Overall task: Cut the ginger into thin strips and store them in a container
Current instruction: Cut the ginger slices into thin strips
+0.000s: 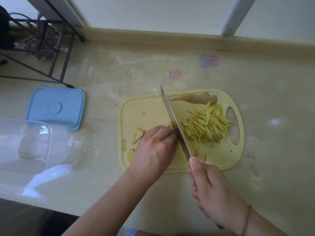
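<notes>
Most of the work sits on the cutting board [219, 160], a pale yellow slab that carries everything the two hands are busy with. Off to the far side of the left hand, well apart from the board, the clear container [25, 142] lies with nothing visibly in it, and its blue lid [56, 108] rests beside it, so the storing step is not yet begun.

On the board, beyond the blade from the left hand, a generous heap of ginger strips [207, 126] is already cut; this looks like the greater share of the job. Past that heap, at the board's far edge, a brownish uncut ginger piece [196, 99] waits.

The knife [173, 120] slants across the board, its blade right beside the left knuckles. The right hand [214, 189] is wrapped around the handle, thumb laid along the top near the blade's heel. The left hand [155, 147] has its fingers curled down, pinning what seems to be a stack of ginger slices against the board right at the blade; the stack itself is mostly hidden beneath the fingers. A few loose slices [138, 135] lie just outside that hand, toward the container side, still to be cut.

By my judgement the strip-cutting is well past halfway: the pinned stack, the loose slices and the whole piece remain, then the transfer and lidding.
</notes>
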Demonstrator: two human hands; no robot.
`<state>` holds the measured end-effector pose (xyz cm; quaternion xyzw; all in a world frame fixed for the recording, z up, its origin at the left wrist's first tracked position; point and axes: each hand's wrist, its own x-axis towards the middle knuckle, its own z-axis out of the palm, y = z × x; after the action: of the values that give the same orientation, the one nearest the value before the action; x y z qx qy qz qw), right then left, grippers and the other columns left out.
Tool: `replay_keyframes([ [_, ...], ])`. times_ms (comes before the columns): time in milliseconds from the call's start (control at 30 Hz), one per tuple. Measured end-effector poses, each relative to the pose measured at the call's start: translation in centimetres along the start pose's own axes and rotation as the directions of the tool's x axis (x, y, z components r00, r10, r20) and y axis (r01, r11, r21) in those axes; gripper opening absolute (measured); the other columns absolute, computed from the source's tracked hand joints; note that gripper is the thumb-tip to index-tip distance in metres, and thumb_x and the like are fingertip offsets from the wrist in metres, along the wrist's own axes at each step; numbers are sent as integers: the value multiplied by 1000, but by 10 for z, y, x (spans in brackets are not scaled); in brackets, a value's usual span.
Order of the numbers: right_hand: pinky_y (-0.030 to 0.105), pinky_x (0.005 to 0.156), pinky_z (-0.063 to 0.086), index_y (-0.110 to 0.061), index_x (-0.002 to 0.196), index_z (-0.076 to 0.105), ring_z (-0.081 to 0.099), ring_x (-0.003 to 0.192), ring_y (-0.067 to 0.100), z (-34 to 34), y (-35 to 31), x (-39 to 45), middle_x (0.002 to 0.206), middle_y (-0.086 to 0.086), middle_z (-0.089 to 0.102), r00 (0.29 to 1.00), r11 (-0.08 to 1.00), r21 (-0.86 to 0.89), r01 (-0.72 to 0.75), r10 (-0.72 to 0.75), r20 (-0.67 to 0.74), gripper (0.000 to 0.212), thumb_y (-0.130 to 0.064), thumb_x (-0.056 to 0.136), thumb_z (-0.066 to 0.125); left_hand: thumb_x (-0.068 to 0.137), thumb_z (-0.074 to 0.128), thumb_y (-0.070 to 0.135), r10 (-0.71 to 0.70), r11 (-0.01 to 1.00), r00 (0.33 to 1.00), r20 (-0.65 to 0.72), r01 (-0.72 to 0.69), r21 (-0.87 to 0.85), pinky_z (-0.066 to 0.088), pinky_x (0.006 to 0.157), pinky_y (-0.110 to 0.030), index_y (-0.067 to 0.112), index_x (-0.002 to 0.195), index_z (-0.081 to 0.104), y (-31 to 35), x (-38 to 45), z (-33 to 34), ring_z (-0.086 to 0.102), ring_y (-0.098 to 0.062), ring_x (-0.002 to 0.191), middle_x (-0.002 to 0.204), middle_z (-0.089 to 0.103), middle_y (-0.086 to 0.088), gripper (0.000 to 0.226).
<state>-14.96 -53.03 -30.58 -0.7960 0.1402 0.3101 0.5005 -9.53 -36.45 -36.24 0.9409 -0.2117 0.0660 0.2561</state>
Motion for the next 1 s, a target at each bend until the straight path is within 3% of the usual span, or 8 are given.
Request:
replay_keyframes([
  [67, 16, 40, 31, -16, 65, 38, 37, 38, 7, 1, 3, 5, 45, -8, 39, 1000, 1000, 10, 5, -5, -3, 90, -104, 66, 20, 90, 69, 9, -5, 999, 1000, -28, 4, -37, 54, 71, -34, 4, 89, 77, 0, -1, 0, 67, -24, 82, 90, 71, -4, 9],
  [200, 16, 40, 31, -15, 65, 38, 38, 38, 7, -1, 1, 0, 44, -8, 38, 1000, 1000, 21, -8, 9, -19, 74, -87, 74, 21, 88, 71, 9, -29, 998, 999, -17, 29, -54, 56, 70, -36, 5, 92, 78, -2, -1, -1, 68, -25, 84, 91, 71, -5, 9],
  [367, 16, 49, 24, -13, 67, 42, 41, 38, 5, -4, -3, -13, 42, -10, 43, 999, 999, 31, -39, 39, -8, 75, -83, 85, 22, 85, 66, 0, -26, 999, 999, 41, 27, -31, 57, 62, -37, 4, 92, 78, 0, 1, -5, 67, -27, 79, 89, 70, -5, 14],
  [433, 19, 49, 24, -12, 68, 43, 41, 38, 6, -5, -6, -16, 42, -10, 43, 999, 999, 25, -48, 48, 1, 69, -77, 79, 23, 84, 64, -1, -32, 999, 999, 41, 33, -26, 55, 59, -37, 4, 88, 78, 0, 3, -5, 66, -27, 76, 86, 69, -5, 15],
  [533, 17, 43, 26, -13, 67, 42, 42, 37, 6, -4, -9, -18, 41, -10, 43, 999, 999, 0, -51, 51, 9, 68, -76, 78, 22, 87, 55, 6, -46, 998, 998, 34, 47, -42, 54, 58, -36, 5, 83, 77, 0, 6, -6, 65, -27, 73, 82, 69, -5, 22],
  [633, 16, 48, 23, -13, 66, 42, 43, 38, 5, -3, -10, -19, 41, -11, 44, 998, 998, 7, -56, 56, -3, 74, -82, 85, 21, 89, 52, 12, -71, 996, 997, 32, 73, -59, 54, 58, -34, 7, 81, 78, 0, 7, -7, 67, -26, 72, 81, 70, -3, 28],
  [767, 27, 53, 32, -15, 63, 43, 46, 43, 7, -2, -10, -20, 45, -11, 50, 999, 999, -26, -40, 40, -30, 73, -80, 86, 19, 82, 64, 3, -86, 995, 995, 51, 89, -52, 52, 57, -36, 7, 78, 77, 1, 9, -8, 63, -25, 70, 78, 67, -2, 14],
  [1000, 30, 55, 36, -18, 61, 42, 48, 49, 10, -1, -11, -18, 48, -11, 51, 999, 998, -67, -15, 12, -39, 62, -73, 79, 20, 76, 79, -2, -114, 989, 992, 44, 118, -92, 48, 62, -28, 8, 79, 77, 1, 9, -9, 66, -25, 72, 81, 69, -1, 11],
])
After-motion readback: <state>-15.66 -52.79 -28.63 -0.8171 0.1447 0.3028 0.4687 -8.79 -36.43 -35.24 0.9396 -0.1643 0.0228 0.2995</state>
